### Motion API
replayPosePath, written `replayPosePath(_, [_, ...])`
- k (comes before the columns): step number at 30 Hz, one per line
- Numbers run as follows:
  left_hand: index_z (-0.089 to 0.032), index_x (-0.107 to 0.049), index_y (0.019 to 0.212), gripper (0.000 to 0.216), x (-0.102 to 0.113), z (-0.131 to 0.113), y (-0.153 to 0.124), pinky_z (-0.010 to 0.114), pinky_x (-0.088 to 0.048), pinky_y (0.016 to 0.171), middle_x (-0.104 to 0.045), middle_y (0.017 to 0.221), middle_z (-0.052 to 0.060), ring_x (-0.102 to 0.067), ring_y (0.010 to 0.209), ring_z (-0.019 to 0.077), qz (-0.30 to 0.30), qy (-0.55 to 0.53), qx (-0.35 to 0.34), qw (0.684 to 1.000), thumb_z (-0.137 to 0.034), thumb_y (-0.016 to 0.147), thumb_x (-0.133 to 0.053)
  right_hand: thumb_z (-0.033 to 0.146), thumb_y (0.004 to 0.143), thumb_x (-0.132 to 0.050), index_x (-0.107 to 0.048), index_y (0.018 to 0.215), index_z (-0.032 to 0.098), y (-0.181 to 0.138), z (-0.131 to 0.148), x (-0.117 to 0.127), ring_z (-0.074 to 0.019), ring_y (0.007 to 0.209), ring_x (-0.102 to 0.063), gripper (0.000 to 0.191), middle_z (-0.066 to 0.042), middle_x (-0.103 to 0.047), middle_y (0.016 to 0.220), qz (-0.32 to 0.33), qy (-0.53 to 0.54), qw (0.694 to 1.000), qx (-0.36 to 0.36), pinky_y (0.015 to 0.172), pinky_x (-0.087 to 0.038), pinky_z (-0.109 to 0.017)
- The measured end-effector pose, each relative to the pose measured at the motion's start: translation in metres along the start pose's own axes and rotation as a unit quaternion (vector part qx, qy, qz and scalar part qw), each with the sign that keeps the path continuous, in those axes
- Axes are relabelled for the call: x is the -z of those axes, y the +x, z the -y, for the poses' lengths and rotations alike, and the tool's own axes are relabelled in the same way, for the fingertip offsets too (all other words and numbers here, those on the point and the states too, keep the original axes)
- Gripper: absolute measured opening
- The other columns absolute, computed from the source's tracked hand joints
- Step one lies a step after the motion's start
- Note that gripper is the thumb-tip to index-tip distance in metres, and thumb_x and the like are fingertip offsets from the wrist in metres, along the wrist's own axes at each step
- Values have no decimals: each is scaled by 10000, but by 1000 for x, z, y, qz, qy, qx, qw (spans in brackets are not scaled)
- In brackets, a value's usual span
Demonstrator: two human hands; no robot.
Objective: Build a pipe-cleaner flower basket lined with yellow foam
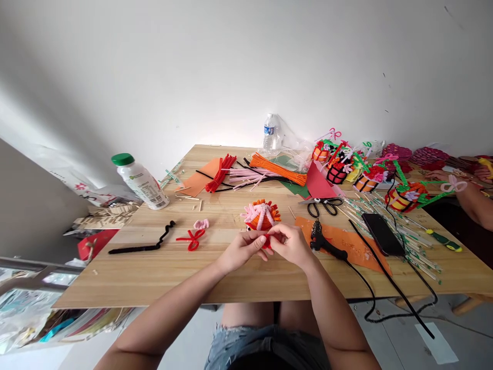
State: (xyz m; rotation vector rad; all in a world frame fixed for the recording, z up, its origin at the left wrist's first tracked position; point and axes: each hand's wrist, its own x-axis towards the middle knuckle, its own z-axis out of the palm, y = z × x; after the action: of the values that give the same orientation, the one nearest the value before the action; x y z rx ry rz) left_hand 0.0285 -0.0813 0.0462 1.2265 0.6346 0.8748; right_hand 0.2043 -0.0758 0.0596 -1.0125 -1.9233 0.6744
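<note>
My left hand [243, 249] and my right hand [289, 243] meet over the wooden table [154, 272], fingers pinched together on a small red pipe cleaner piece [267, 240]. Just behind them sits an orange pipe-cleaner basket with pink loops [261, 215]. A red pipe-cleaner bow [191, 239] and a small pink loop [201, 224] lie to the left. A bent black pipe cleaner [143, 245] lies further left.
A black glue gun [322, 241] rests on orange paper at the right, near black scissors [324, 205] and a phone [382, 234]. Bundles of pipe cleaners [277, 169], finished baskets [339, 167], a water bottle [271, 131] and a white bottle [140, 182] stand further back. Another person's arm [475, 203] shows at far right.
</note>
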Motion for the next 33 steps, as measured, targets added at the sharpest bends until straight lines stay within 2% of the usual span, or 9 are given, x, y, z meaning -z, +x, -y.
replayPosePath(3, [-93, -633, 979, 447, -4, 4, 0, 302, -583, 621, -707, 785, 87, -698, 713, 196, -23, -43, -4, 999, -454, 738, -745, 170, 781, -577, -631, 752, 178, -1, 0, -4, -84, 501, -490, 62, 6, -612, 640, -40, 0, 999, -9, 495, -403, -208])
replayPosePath(6, [-92, -624, 937, 422, -5, 6, -1, 285, -566, 534, -687, 677, 57, -682, 601, 181, -70, -40, -11, 997, -446, 740, -742, 194, 771, -582, -601, 714, 180, -1, 4, -5, -78, 481, -476, 62, 11, -600, 622, -59, 14, 998, -12, 476, -392, -205])
replayPosePath(11, [-90, -647, 849, 377, -7, 5, -5, 260, -545, 493, -661, 576, 32, -632, 496, 139, -105, -10, -57, 993, -454, 767, -709, 249, 763, -592, -585, 697, 182, -1, 9, -1, -78, 467, -483, 94, 18, -581, 599, -1, 79, 994, -74, 443, -368, -201])
replayPosePath(15, [-104, -656, 873, 354, -9, 7, -5, 270, -550, 493, -663, 578, 16, -631, 492, 141, -114, -8, -86, 990, -434, 759, -721, 299, 753, -592, -568, 714, 185, 0, 10, -1, -99, 444, -529, 123, 29, -572, 554, 52, 201, 961, -182, 406, -378, -202])
replayPosePath(17, [-109, -655, 864, 344, -8, 7, -5, 268, -549, 488, -663, 572, 14, -632, 490, 144, -115, -8, -88, 989, -424, 748, -733, 303, 744, -605, -552, 703, 188, 0, 10, -2, -109, 448, -544, 133, 36, -563, 523, 62, 230, 949, -205, 408, -399, -205])
replayPosePath(23, [-101, -666, 754, 346, -5, 1, -6, 231, -534, 477, -662, 564, 31, -603, 465, 116, -118, 8, -59, 991, -443, 756, -720, 264, 764, -642, -605, 856, 179, -4, 7, -2, -109, 574, -607, 131, 1, -643, 703, 54, 203, 970, -126, 533, -505, -227])
replayPosePath(29, [-93, -676, 760, 406, -2, 1, -5, 213, -504, 444, -650, 531, 40, -593, 443, 118, -101, 22, -23, 994, -495, 727, -728, 210, 812, -596, -652, 934, 185, -5, 10, 1, -120, 651, -626, 136, -31, -687, 788, 34, 86, 996, -5, 612, -522, -238])
replayPosePath(31, [-93, -681, 751, 396, -2, -1, -6, 216, -504, 444, -650, 540, 45, -599, 451, 122, -76, 29, -17, 997, -486, 733, -727, 232, 832, -589, -675, 873, 182, -5, 11, 2, -126, 634, -628, 108, -39, -690, 774, 42, 78, 996, 4, 583, -517, -241])
replayPosePath(33, [-93, -686, 746, 380, -4, -4, -6, 229, -520, 460, -667, 578, 56, -617, 481, 133, -61, 31, -24, 997, -471, 741, -725, 278, 839, -599, -669, 815, 181, -6, 11, 2, -129, 582, -629, 122, -32, -682, 717, 41, 106, 993, -26, 530, -509, -240])
